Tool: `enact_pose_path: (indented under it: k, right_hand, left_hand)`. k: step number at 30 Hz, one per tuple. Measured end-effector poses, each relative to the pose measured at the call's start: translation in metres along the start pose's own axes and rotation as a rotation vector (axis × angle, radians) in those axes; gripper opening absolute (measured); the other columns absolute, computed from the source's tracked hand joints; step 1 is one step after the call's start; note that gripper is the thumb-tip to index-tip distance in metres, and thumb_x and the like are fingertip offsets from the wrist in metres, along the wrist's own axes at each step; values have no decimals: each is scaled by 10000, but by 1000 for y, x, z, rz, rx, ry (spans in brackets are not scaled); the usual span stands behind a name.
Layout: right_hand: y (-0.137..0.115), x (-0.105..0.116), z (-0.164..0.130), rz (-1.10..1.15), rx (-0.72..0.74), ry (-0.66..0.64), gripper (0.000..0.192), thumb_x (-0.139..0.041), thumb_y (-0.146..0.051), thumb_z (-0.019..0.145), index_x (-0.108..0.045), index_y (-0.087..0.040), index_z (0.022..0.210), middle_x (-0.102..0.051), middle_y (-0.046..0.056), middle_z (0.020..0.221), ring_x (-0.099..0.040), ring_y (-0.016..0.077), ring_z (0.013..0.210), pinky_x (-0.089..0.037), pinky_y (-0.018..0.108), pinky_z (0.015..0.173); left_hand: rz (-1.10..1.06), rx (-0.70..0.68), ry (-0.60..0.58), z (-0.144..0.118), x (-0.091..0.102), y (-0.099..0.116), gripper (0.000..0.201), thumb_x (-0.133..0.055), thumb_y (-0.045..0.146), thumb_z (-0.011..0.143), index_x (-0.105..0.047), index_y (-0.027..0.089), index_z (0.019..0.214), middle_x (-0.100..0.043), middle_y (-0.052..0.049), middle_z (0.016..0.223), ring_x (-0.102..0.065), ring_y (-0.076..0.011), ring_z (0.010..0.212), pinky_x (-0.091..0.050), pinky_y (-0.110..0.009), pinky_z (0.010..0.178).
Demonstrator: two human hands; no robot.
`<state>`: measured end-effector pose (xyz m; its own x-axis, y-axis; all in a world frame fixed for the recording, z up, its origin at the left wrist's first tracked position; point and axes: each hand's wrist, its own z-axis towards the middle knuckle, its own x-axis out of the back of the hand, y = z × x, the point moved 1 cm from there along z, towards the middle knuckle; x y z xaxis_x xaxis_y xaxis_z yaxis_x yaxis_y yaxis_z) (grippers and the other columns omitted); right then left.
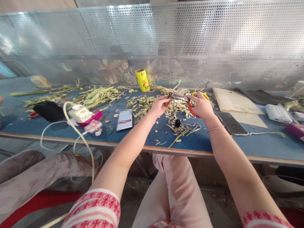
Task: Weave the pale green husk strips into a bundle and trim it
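Observation:
My right hand [201,105] grips a pair of scissors [188,99] with red and yellow handles, blades pointing left. My left hand [161,104] pinches a small dark knotted piece with a thin black thread [174,109] hanging from it, right at the blade tips. A small black object [177,123] lies on the blue table [133,134] below the thread. Pale yellow-green strips and shavings [144,104] are scattered under and around both hands.
A yellow tube [142,80] stands at the back by the perforated metal screen [152,41]. A phone [231,123], paper sheets [234,102] and a white box [278,113] lie to the right; a card [124,119], pink items [91,122], white cable and a black pouch [48,110] to the left.

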<state>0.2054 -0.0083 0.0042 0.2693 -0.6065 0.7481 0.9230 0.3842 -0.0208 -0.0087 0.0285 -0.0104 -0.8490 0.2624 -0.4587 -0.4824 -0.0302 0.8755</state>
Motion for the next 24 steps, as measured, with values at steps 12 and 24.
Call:
enact_pose_path:
  k: [12, 24]
  right_hand:
    - [-9, 6, -1, -57, -14, -28, 435, -473, -344, 862, -600, -292, 1274, -560, 105, 1035, -509, 194, 767, -367, 288, 606]
    - [-13, 10, -1, -88, -16, -68, 451, -470, -314, 860, -571, -292, 1299, -567, 109, 1063, -532, 204, 794, -387, 300, 630]
  left_hand:
    - [25, -12, -30, 0, -1, -3, 112, -600, 45, 673, -625, 131, 739, -701, -22, 682, -584, -46, 526, -461, -173, 542]
    - [67, -56, 10, -2, -2, -4, 115, -647, 35, 653, -660, 117, 733, -692, -16, 655, -622, -67, 550, -498, -194, 579]
